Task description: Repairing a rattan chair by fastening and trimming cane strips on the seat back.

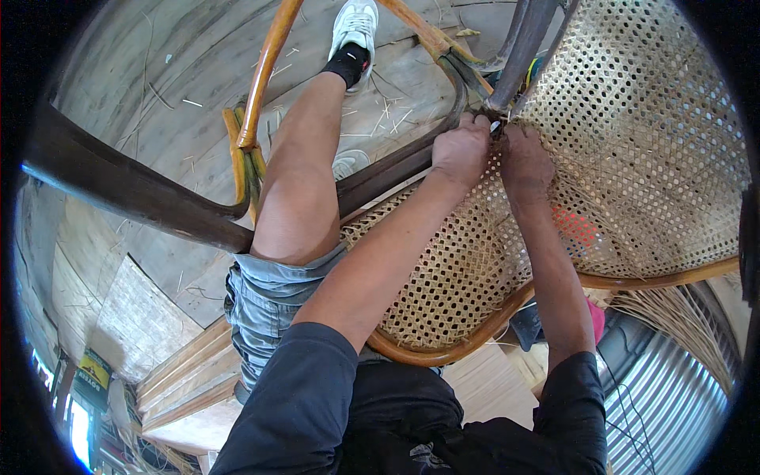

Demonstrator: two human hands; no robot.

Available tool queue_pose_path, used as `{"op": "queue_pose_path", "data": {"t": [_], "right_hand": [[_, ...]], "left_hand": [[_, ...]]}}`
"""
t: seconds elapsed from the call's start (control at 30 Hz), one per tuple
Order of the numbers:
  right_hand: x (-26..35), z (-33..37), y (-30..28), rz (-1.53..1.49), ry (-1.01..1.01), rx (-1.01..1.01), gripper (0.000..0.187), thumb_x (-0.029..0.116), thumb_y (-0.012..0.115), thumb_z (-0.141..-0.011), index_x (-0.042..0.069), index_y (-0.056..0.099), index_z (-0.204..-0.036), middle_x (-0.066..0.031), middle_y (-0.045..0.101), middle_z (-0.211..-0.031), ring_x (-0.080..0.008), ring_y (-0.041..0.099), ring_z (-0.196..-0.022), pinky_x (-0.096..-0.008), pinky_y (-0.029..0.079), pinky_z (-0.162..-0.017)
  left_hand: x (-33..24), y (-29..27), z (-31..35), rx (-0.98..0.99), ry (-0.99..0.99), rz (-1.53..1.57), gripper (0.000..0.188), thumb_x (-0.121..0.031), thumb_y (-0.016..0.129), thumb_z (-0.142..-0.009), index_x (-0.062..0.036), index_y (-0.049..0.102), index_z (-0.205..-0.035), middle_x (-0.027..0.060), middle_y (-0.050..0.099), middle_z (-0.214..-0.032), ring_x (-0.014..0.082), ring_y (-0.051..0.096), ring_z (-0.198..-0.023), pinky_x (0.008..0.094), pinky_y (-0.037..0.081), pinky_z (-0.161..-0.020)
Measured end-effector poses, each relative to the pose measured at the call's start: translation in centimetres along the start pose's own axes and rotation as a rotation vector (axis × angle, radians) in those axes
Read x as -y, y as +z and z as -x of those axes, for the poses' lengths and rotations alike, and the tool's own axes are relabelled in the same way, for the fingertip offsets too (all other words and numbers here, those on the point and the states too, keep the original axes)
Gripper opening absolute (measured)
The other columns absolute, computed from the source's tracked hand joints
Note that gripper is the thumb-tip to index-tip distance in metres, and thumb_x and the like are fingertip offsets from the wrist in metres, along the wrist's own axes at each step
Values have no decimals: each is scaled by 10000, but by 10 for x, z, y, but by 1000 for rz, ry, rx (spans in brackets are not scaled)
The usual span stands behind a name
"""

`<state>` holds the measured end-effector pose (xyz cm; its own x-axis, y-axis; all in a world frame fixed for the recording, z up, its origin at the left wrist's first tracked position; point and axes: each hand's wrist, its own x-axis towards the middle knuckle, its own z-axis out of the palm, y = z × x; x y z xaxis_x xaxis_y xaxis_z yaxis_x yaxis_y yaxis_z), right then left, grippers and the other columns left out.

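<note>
Cane seat (633, 158), tipped up across the person's lap, its bent wooden rim (443, 348) nearest the body and its woven web rising to the upper right. Left hand (461, 150) and right hand (524, 162), side by side, are both pinched shut on the cane web at the joint with a dark frame post (522, 47). The step appears to be fixing the web's edge at that corner; the next move likely calls for firm, even tension. Beyond, a shoe (355, 24) rests on the littered floor (158, 71).

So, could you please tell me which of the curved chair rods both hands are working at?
The dark brown rod at the cane panel's top corner; left hand and right hand meet there. The orange rods lie apart, untouched.
</note>
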<state>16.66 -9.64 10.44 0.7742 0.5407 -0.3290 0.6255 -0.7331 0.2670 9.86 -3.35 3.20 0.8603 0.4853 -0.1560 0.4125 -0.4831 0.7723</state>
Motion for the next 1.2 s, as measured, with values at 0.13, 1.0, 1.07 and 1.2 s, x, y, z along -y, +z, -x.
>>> {"op": "queue_pose_path", "data": {"t": [0.13,1.0,1.07,1.2], "right_hand": [[1,-2,2,-2,-19,-51,193,127,500,-844,162,517,-1032,-106,540,-1048,-326,611,-909,-459,507,-708],[5,-5,2,117,5,25,188,120,474,-866,138,519,-1047,-93,535,-1076,-300,611,-937,-437,515,-724],[5,-5,1,158,-3,30,201,119,472,-869,143,515,-1064,-97,535,-1078,-298,612,-935,-432,519,-721],[8,-4,-3,155,-31,47,216,119,476,-870,148,517,-1080,-101,531,-1095,-299,604,-963,-436,517,-737]], "left_hand": [[2,3,2,-24,12,-21,149,-84,540,-773,-45,511,-914,148,593,-954,271,661,-738,355,538,-591],[2,2,0,-30,18,23,155,-78,526,-790,-35,504,-937,159,580,-990,281,662,-750,359,539,-590],[1,2,1,-36,25,33,151,-77,524,-790,-37,504,-935,157,582,-985,283,662,-743,359,538,-586],[6,4,2,-72,24,103,175,-122,550,-780,-52,491,-930,166,581,-943,331,640,-746,417,520,-582]]}}
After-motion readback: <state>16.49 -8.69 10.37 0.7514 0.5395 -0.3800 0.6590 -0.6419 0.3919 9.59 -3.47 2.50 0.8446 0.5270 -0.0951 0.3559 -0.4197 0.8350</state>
